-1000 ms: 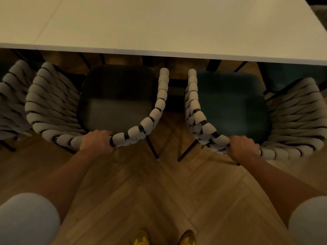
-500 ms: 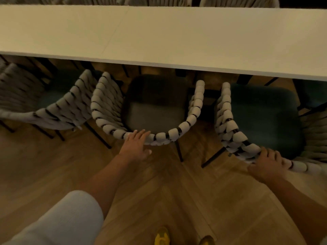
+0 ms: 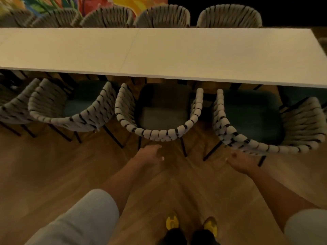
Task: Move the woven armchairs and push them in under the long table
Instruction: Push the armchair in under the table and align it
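Table (image 3: 194,53), long and pale, crosses your whole view. Armchairs stand side by side along its near edge, seat fronts reaching that edge: the left armchair (image 3: 70,119), the middle armchair (image 3: 159,135) and the right armchair (image 3: 265,147). Your left hand (image 3: 148,154) hangs loose and holds nothing, just near of the middle armchair's back and apart from it. Your right hand (image 3: 242,161) is loose too, just beside the right armchair's back; blur hides whether it touches. Your yellow shoes (image 3: 172,221) are nearest.

Dim warm light; herringbone wood floor (image 3: 53,174); colourful floral mural (image 3: 85,3) on far wall, dark area to R
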